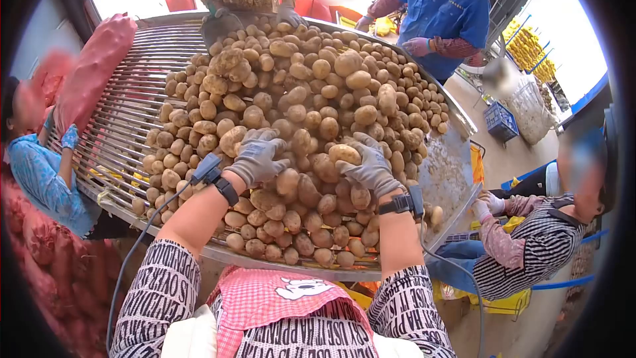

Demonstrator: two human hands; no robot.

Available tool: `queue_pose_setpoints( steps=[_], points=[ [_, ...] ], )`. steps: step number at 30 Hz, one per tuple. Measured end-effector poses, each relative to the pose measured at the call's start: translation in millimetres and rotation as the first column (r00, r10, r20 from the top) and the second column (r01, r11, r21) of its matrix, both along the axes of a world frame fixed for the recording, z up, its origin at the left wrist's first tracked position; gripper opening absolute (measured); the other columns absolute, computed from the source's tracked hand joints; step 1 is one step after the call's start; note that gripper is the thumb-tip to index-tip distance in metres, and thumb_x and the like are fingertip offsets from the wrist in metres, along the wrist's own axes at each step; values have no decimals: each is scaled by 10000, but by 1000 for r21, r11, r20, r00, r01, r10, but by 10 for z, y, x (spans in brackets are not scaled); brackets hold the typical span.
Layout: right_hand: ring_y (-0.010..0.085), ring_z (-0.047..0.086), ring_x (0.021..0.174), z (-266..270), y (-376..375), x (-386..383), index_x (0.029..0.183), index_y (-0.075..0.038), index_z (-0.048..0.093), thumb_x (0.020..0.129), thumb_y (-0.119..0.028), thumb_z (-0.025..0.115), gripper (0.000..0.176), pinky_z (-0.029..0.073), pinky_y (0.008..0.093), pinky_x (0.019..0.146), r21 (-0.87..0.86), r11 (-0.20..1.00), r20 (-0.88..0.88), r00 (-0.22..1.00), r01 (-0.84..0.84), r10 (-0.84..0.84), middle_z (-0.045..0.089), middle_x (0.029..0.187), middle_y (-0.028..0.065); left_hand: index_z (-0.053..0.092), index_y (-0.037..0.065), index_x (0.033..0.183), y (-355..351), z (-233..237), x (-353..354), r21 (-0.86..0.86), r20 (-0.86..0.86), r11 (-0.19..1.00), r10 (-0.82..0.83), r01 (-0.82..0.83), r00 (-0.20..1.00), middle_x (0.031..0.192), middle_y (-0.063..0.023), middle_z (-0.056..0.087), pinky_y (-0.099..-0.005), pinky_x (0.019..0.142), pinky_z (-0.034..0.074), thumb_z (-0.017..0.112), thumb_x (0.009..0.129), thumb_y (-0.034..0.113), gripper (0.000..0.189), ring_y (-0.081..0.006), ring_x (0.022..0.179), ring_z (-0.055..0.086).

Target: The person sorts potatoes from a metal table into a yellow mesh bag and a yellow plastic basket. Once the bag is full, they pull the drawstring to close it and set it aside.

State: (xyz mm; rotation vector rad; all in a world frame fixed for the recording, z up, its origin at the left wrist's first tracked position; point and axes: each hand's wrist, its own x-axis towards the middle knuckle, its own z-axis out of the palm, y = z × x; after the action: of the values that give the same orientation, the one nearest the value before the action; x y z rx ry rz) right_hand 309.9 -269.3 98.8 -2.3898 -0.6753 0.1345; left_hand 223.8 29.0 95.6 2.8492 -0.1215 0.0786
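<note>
A broad heap of potatoes [311, 191] covers the slatted metal sorting table [142, 86] in front of me. My left hand [258, 157], in a grey glove, lies on the heap with fingers and thumb apart, touching potatoes. My right hand [370, 166], gloved the same way, has a pale potato [344, 154] between its thumb and fingers. Both wrists carry a black strap with a small cabled device. The undersides of my fingers are partly hidden.
Across the table, a person's gloved hand [289, 16] rests by the potatoes; someone in a blue shirt [440, 10] stands at the far right. A striped-sleeved person [530, 245] is at right. At left, another person holds a red mesh sack [99, 69]. A blue crate [501, 121] stands on the floor.
</note>
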Motion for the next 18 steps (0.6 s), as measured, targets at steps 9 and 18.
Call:
queue_pose_setpoints(
  steps=[9, 18],
  points=[
    [236, 576, 1200, -664, -719, -381, 1311, -33, 583, 879, -415, 717, 592, 487, 330, 987, 776, 298, -595, 802, 556, 55, 587, 1332, 126, 676, 74, 1114, -5, -148, -621, -248, 142, 969, 20, 17, 990, 1210, -111, 650, -452, 1130, 313, 674, 860, 308, 345, -305, 1220, 541],
    [305, 536, 1267, -177, -1132, -1630, 1357, -83, 540, 934, -446, 613, 562, 483, 484, 1019, 699, -342, -513, 773, 628, 372, 563, 1387, 137, 620, 18, 1189, -696, 241, -210, -358, 270, 911, -107, 203, 957, 1264, -184, 598, -409, 1047, 437, 676, 878, 186, 358, -346, 1208, 554]
  ],
)
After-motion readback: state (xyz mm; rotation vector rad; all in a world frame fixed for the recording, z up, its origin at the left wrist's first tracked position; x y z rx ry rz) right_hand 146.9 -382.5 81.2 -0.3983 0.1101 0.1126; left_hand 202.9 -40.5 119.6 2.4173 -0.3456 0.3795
